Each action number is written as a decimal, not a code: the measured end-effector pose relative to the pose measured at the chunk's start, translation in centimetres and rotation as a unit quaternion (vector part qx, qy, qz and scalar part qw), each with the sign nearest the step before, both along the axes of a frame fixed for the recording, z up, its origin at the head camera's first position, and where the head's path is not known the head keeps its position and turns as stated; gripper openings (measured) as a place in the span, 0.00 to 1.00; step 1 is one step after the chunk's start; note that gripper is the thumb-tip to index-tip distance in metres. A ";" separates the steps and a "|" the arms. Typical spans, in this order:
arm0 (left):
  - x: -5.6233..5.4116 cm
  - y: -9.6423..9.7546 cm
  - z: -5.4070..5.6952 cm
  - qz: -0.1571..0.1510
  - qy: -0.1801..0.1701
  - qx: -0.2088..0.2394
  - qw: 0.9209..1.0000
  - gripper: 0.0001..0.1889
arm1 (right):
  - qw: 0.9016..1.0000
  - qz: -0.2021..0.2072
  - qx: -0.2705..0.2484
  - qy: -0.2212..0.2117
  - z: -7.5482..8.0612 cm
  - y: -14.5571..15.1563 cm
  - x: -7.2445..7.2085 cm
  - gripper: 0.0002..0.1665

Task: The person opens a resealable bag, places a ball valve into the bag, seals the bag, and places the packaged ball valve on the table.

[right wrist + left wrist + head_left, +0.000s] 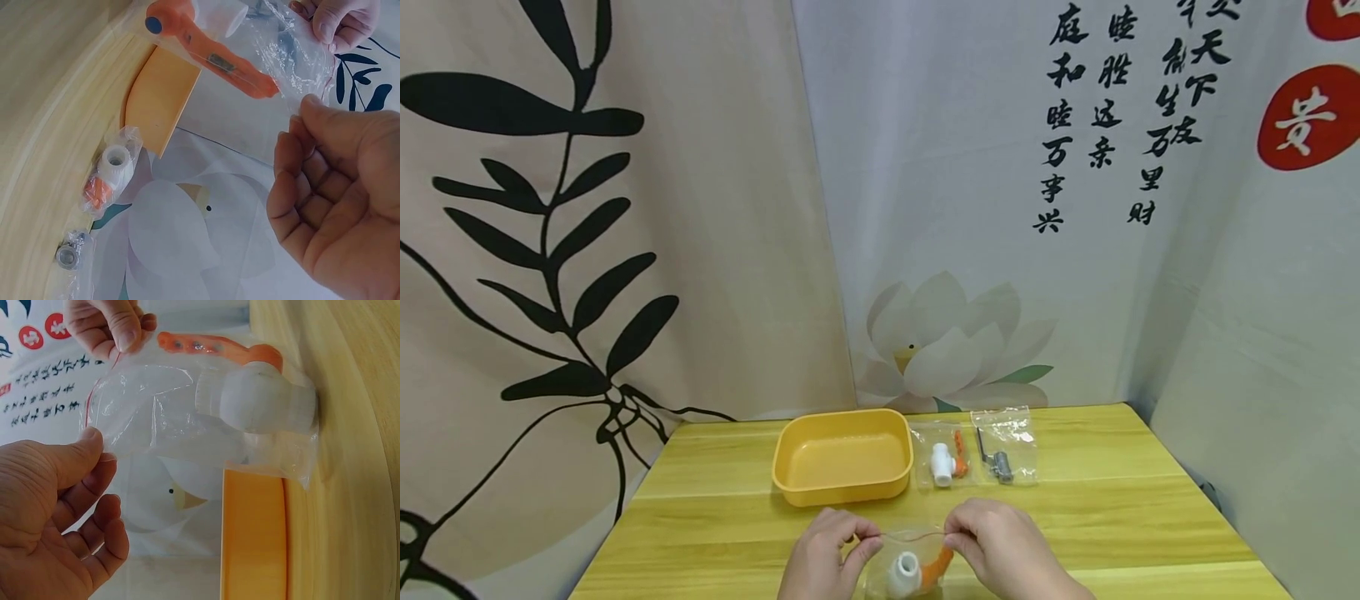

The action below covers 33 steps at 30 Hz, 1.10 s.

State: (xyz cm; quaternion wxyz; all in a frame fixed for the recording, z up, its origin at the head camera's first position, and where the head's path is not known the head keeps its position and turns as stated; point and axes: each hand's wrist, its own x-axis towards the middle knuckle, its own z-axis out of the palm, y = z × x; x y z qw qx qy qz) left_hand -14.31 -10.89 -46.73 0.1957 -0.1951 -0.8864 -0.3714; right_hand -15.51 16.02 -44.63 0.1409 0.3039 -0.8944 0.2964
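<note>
My left hand (831,554) pinches one top corner of a clear zip bag (147,406) between thumb and forefinger. The opposite corner is pinched by my right hand (1003,546), and the bag's mouth, edged by a thin red line, stretches between them. Inside the bag is a white plastic valve (253,400) with a long orange handle (225,65). In the left wrist view the valve sits at the bag's bottom, close over the wooden table. The other fingers of both hands curl loosely below the bag's edge.
A yellow plastic tray (842,494) stands behind the hands on the wooden table (700,517). Right of it lies a clear bag with another white valve (942,465) and orange handle. Beside that is a bag holding a grey cylindrical part (1002,467). A printed curtain (737,208) hangs behind.
</note>
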 end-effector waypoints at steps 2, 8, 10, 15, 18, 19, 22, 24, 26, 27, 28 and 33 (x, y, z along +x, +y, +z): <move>0.0 0.0 0.0 0.001 -0.003 -0.002 1.000 0.05 | 1.000 0.000 0.000 0.015 -0.1 0.0 0.0 0.09; 0.0 0.1 -0.1 0.005 0.016 -0.006 1.000 0.06 | 0.999 -0.003 0.003 0.034 -0.2 -0.1 0.0 0.09; 0.0 0.2 -0.2 0.006 0.034 -0.004 0.999 0.07 | 0.999 -0.004 0.004 0.033 -0.2 -0.1 -0.1 0.09; 0.0 0.3 -0.4 0.010 0.067 0.004 0.998 0.09 | 0.999 -0.007 0.003 0.031 -0.2 -0.2 -0.1 0.08; 0.0 0.3 -0.3 0.008 0.038 -0.006 0.999 0.08 | 1.000 -0.010 0.003 0.029 -0.2 -0.2 -0.1 0.09; 0.0 0.3 -0.2 0.006 0.021 -0.009 1.000 0.06 | 1.000 -0.011 0.003 0.027 -0.2 -0.2 -0.1 0.10; 0.1 0.4 0.0 0.000 -0.024 -0.014 1.000 0.04 | 1.000 -0.014 0.003 0.024 -0.2 -0.3 -0.1 0.09; 0.1 0.5 0.0 0.000 -0.033 -0.008 0.999 0.03 | 1.000 -0.016 0.004 0.024 -0.2 -0.3 -0.1 0.09; 0.2 0.6 -0.1 0.002 -0.022 0.002 1.000 0.03 | 1.000 -0.017 0.004 0.023 -0.2 -0.3 -0.1 0.09; 0.2 0.7 -0.2 0.003 -0.013 0.007 1.000 0.04 | 1.000 -0.017 0.004 0.021 -0.2 -0.4 -0.1 0.09; 0.2 0.8 -0.3 0.006 -0.003 0.012 1.000 0.04 | 1.000 -0.018 0.005 0.021 -0.2 -0.4 -0.1 0.09; 0.2 0.9 -0.6 0.007 0.026 0.035 0.999 0.06 | 1.000 -0.007 0.008 0.022 -0.1 -0.4 -0.1 0.08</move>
